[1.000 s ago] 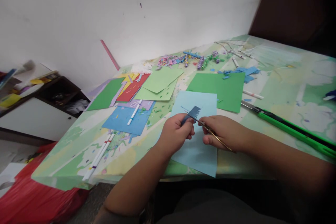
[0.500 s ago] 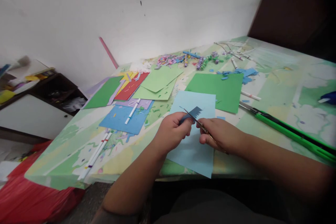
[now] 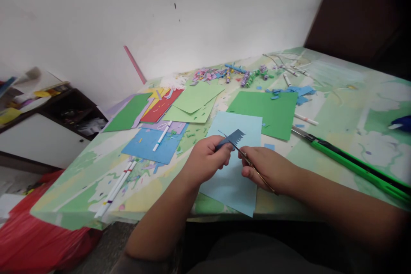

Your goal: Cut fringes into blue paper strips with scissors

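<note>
My left hand (image 3: 210, 158) pinches a dark blue strip of paper (image 3: 236, 137), its far right edge cut into a comb-like fringe. My right hand (image 3: 269, 169) is closed round a pair of scissors (image 3: 252, 165), whose blades lie across the strip beside my left fingertips. Most of the scissor handles are hidden by my fingers. Below both hands a light blue sheet of paper (image 3: 236, 190) rests near the table's front edge, partly over a dark green sheet (image 3: 266, 109).
A green utility knife (image 3: 356, 165) lies at the right. Further left are a blue sheet (image 3: 149, 143) and white markers (image 3: 117, 188). Light green sheets (image 3: 195, 98), paper scraps (image 3: 208, 75) and fringed rolls (image 3: 250, 78) lie towards the wall.
Both hands have shifted slightly left with the strip and scissors. The light blue sheet has slid a little left, showing more of the blue scrap beside it.
</note>
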The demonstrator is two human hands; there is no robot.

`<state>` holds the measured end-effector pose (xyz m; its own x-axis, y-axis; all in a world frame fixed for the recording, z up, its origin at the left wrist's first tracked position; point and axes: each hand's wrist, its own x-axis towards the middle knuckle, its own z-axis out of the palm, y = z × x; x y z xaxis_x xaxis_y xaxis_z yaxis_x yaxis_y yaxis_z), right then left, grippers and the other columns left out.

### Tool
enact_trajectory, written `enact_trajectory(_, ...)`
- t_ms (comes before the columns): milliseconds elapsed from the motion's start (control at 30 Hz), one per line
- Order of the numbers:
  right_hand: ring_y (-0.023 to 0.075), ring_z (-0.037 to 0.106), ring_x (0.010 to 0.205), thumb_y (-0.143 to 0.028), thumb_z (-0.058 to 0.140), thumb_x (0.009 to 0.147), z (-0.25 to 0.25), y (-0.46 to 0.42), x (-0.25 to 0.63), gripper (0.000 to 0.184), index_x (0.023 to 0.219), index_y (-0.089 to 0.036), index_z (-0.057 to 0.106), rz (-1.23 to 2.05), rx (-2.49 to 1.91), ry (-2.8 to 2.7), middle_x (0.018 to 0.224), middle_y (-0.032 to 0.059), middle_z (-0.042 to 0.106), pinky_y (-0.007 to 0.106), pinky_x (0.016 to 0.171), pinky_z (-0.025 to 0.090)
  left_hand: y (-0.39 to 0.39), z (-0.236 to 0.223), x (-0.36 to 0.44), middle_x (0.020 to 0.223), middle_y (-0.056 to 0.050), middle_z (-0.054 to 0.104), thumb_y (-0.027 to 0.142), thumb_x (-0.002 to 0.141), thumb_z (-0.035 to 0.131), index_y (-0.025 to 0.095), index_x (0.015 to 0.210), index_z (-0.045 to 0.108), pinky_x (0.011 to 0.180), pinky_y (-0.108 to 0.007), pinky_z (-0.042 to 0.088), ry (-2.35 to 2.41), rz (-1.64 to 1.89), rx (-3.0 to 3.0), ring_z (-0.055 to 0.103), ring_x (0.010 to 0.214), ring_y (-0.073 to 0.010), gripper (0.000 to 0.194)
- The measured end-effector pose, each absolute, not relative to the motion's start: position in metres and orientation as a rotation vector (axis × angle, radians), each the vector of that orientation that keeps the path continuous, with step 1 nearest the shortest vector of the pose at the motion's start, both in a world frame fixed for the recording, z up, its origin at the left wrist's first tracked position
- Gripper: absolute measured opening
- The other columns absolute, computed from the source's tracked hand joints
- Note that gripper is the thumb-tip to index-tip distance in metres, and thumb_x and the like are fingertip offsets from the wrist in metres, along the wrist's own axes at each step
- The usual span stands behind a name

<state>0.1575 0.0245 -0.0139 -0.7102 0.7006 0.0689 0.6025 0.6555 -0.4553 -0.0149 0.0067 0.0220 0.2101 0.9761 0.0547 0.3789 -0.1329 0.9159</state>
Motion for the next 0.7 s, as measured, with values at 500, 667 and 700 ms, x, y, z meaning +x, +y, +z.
enact_trajectory(500,0.022,0.053,0.068,-0.048,0.033,0.083,-0.0138,0.0219,0.157,0.039,0.088,-0.012,0.048,0.549,-1.09,-2.675,0.076,0.0113,0.059,0.032,0.06,0.039,0.0038,0.0189,-0.0134,0.045,0.006,0.044,0.027,0.078,0.044,0.016,0.051,0.045,0.048,-0.02,0.033,1.323,0.88,1.739,0.041,0.044,-0.0061,0.029)
enact_trajectory(667,0.0211,0.053,0.067,-0.045,0.035,0.083,-0.0137,0.0218,0.1584,0.035,0.087,-0.013,0.047,0.589,-1.084,-2.668,0.077,0.0111,0.06,0.031,0.059,0.038,0.0028,0.0159,-0.011,0.045,0.005,0.043,0.025,0.077,0.045,0.016,0.049,0.043,0.048,-0.02,0.033,1.305,0.942,1.738,0.04,0.044,-0.006,0.03)
enact_trajectory(700,0.0211,0.054,0.067,-0.045,0.036,0.083,-0.0137,0.0218,0.1584,0.034,0.086,-0.013,0.047,0.584,-1.095,-2.672,0.077,0.011,0.06,0.031,0.058,0.038,0.0028,0.0154,-0.0105,0.045,0.005,0.043,0.025,0.077,0.045,0.016,0.049,0.043,0.048,-0.02,0.033,1.3,0.954,1.738,0.04,0.044,-0.0061,0.029)
